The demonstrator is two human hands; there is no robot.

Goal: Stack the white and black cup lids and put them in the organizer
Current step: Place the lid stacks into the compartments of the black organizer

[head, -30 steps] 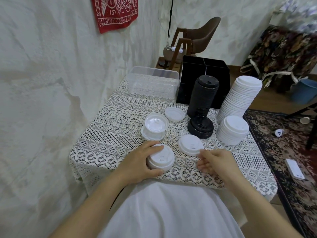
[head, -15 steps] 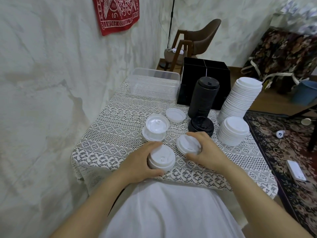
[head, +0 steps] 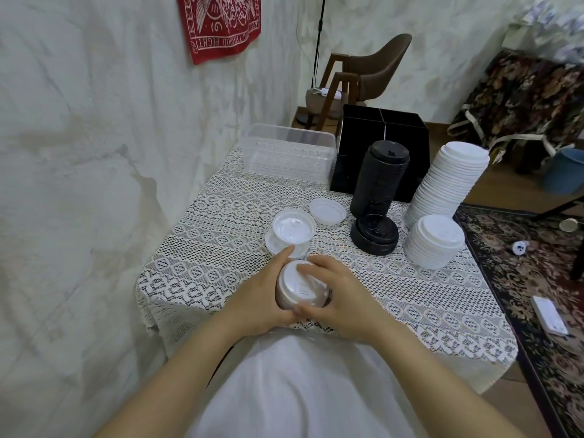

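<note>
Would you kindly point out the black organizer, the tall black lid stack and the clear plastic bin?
black organizer (head: 417, 162), head view, front wall.
tall black lid stack (head: 379, 184), head view, middle of its side.
clear plastic bin (head: 284, 159), head view, front wall.

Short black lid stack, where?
Head view, mid-table: short black plastic lid stack, in front of the tall black lid stack, left of the short white lid stack.

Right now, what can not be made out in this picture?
Head view:
- White lid stack: its lid count, covered by the left hand and right hand.
- Black organizer: its inside, hidden behind its walls and the tall black lid stack.
- White object on the rug: too small to name.
</note>
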